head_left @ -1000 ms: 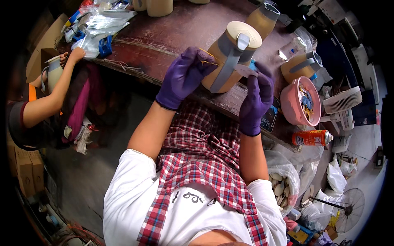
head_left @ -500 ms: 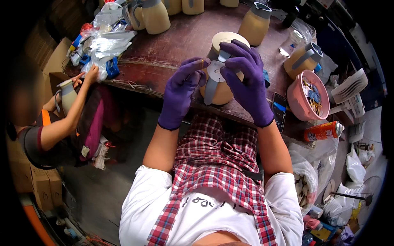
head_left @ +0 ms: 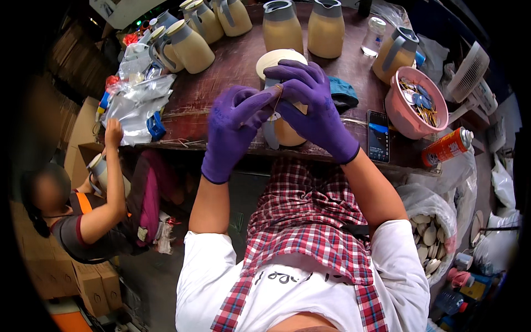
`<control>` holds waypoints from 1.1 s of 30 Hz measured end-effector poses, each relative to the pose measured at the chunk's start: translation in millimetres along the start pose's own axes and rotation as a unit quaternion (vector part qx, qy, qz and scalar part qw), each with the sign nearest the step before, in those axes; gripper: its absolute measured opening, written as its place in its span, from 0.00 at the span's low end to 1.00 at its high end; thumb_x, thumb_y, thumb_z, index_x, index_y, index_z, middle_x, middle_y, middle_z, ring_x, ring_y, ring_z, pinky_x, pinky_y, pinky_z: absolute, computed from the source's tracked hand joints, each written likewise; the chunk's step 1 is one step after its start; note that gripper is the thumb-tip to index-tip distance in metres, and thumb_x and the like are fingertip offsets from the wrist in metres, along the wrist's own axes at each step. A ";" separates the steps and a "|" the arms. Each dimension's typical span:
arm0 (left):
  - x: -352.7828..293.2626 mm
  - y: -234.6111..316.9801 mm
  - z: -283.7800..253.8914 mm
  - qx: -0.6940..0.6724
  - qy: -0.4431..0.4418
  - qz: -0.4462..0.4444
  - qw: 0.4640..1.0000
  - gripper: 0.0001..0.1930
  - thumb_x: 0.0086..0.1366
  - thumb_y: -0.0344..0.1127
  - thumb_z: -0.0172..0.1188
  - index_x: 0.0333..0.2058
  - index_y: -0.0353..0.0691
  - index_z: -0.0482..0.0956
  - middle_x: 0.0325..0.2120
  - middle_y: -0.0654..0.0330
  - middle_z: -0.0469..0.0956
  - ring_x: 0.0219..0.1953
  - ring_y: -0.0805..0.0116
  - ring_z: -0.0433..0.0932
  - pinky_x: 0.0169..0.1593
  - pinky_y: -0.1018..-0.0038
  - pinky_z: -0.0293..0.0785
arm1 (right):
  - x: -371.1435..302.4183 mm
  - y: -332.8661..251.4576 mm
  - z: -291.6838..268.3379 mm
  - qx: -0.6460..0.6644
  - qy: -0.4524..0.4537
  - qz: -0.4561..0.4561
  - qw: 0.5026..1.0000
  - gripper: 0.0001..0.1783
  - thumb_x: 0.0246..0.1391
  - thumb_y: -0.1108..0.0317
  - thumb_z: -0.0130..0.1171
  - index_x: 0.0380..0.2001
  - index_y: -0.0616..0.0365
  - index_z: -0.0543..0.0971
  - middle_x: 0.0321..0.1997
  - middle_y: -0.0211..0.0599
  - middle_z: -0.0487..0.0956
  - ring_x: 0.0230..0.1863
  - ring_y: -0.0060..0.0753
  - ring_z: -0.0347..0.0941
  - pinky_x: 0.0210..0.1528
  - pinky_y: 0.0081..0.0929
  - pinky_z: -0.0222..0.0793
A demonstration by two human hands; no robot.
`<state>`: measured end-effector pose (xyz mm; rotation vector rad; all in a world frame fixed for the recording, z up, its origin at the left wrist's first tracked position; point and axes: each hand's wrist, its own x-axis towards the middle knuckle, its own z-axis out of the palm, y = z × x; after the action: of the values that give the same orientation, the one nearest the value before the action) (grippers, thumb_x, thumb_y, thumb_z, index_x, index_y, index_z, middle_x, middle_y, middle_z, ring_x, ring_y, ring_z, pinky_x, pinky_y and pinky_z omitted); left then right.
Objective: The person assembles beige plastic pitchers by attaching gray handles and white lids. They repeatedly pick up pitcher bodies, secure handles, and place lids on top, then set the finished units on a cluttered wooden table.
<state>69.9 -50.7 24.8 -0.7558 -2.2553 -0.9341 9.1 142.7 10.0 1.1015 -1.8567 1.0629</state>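
Note:
In front of me at the table edge stands a tan jug (head_left: pixel 289 134) with a grey handle and a cream lid (head_left: pixel 279 60). My left hand (head_left: pixel 237 126), in a purple glove, is closed in a pinch at the near side of the jug. My right hand (head_left: pixel 314 105), gloved alike, pinches close beside it, fingertips nearly touching the left's. A thin yellowish string (head_left: pixel 277 104) runs between the fingertips. A pale tag (head_left: pixel 274 116) shows below it, partly hidden by the gloves.
Several similar jugs (head_left: pixel 191 47) stand at the back. To the right are a phone (head_left: pixel 378 135), a pink basin (head_left: pixel 395 105) of tags and strings, an orange spray can (head_left: pixel 445 147) and a fan (head_left: pixel 470 69). Plastic bags (head_left: pixel 146 99) lie left, near a seated co-worker (head_left: pixel 94 221).
My hands have come together, and the tag, shown flat before, is now mostly covered. The view has shifted, showing more jugs at the back. The co-worker's hand has risen.

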 end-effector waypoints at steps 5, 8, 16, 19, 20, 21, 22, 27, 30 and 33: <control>7.1 -46.0 -10.9 -0.002 0.092 0.031 0.995 0.17 0.62 0.21 0.60 0.49 0.40 0.83 0.38 0.61 0.78 0.42 0.69 0.77 0.49 0.73 0.74 | -1.8 0.8 -4.9 0.045 -0.024 0.030 0.998 0.17 0.48 0.64 0.68 0.43 0.47 0.77 0.56 0.29 0.79 0.63 0.39 0.69 0.66 0.49 0.54; 30.9 -79.6 -13.2 -0.141 0.144 -0.028 0.979 0.13 0.65 0.21 0.59 0.48 0.38 0.83 0.39 0.64 0.79 0.41 0.74 0.77 0.49 0.75 0.73 | -3.0 2.2 -4.6 0.051 -0.020 0.033 0.998 0.20 0.50 0.63 0.66 0.48 0.47 0.77 0.55 0.29 0.79 0.64 0.39 0.69 0.68 0.49 0.53; -4.4 -89.8 16.9 -0.379 0.135 -0.242 0.883 0.19 0.74 0.33 0.55 0.61 0.38 0.71 0.45 0.64 0.77 0.45 0.76 0.75 0.53 0.76 0.72 | -32.6 -21.1 -29.7 0.033 0.038 0.078 0.996 0.27 0.51 0.71 0.63 0.56 0.50 0.75 0.55 0.37 0.77 0.59 0.46 0.72 0.65 0.46 0.60; -89.9 -100.4 29.0 -0.367 0.247 -0.317 0.839 0.17 0.74 0.33 0.53 0.60 0.40 0.70 0.43 0.64 0.75 0.40 0.76 0.73 0.46 0.77 0.71 | -94.4 -16.4 -22.0 0.110 0.071 0.250 0.960 0.27 0.51 0.75 0.60 0.57 0.54 0.74 0.53 0.44 0.76 0.55 0.48 0.74 0.57 0.38 0.70; -127.2 -101.7 33.4 -0.361 0.239 -0.313 0.845 0.16 0.73 0.31 0.53 0.58 0.41 0.72 0.41 0.64 0.75 0.37 0.76 0.72 0.43 0.78 0.69 | -110.8 -16.1 -14.9 0.152 0.065 0.329 0.930 0.27 0.51 0.76 0.59 0.57 0.55 0.74 0.51 0.46 0.76 0.53 0.47 0.75 0.54 0.35 0.73; -156.0 -91.7 39.8 -0.362 0.217 -0.334 0.843 0.13 0.71 0.28 0.53 0.52 0.40 0.76 0.38 0.63 0.75 0.33 0.78 0.68 0.39 0.79 0.66 | -120.7 -12.6 -2.8 0.134 0.065 0.320 0.936 0.27 0.51 0.76 0.59 0.58 0.56 0.73 0.52 0.46 0.75 0.52 0.47 0.75 0.53 0.35 0.73; -187.6 -84.3 47.0 -0.384 0.218 -0.407 0.800 0.13 0.67 0.26 0.53 0.49 0.40 0.78 0.37 0.62 0.77 0.34 0.76 0.71 0.41 0.78 0.69 | -123.7 -11.6 11.5 0.121 0.065 0.307 0.942 0.28 0.52 0.76 0.59 0.58 0.56 0.73 0.53 0.46 0.75 0.51 0.47 0.75 0.52 0.35 0.73; -176.3 -35.9 49.6 -0.288 -0.144 -0.435 0.841 0.12 0.67 0.26 0.52 0.46 0.36 0.80 0.42 0.62 0.79 0.41 0.73 0.76 0.49 0.74 0.73 | -106.1 13.6 65.0 0.159 -0.010 0.233 0.959 0.32 0.55 0.68 0.58 0.65 0.56 0.68 0.67 0.49 0.67 0.64 0.53 0.67 0.64 0.42 0.66; -119.4 -51.7 66.5 -0.300 -0.077 -0.401 0.862 0.12 0.69 0.29 0.52 0.47 0.35 0.79 0.40 0.62 0.80 0.41 0.73 0.77 0.49 0.73 0.73 | -109.2 28.3 71.0 0.191 -0.019 0.213 0.958 0.32 0.56 0.67 0.57 0.65 0.56 0.68 0.67 0.49 0.68 0.67 0.55 0.65 0.67 0.43 0.63; -34.7 -99.5 107.4 -0.325 -0.003 -0.273 0.906 0.12 0.72 0.31 0.52 0.50 0.36 0.77 0.43 0.61 0.80 0.46 0.71 0.77 0.55 0.71 0.73 | -143.8 13.4 6.3 0.222 -0.026 0.267 0.937 0.25 0.58 0.69 0.56 0.60 0.58 0.74 0.60 0.46 0.75 0.63 0.49 0.70 0.66 0.40 0.64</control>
<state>-5.6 -38.4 -104.8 -0.3641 -2.1929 -2.0125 50.1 186.9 -121.5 0.8769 -2.0735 1.8525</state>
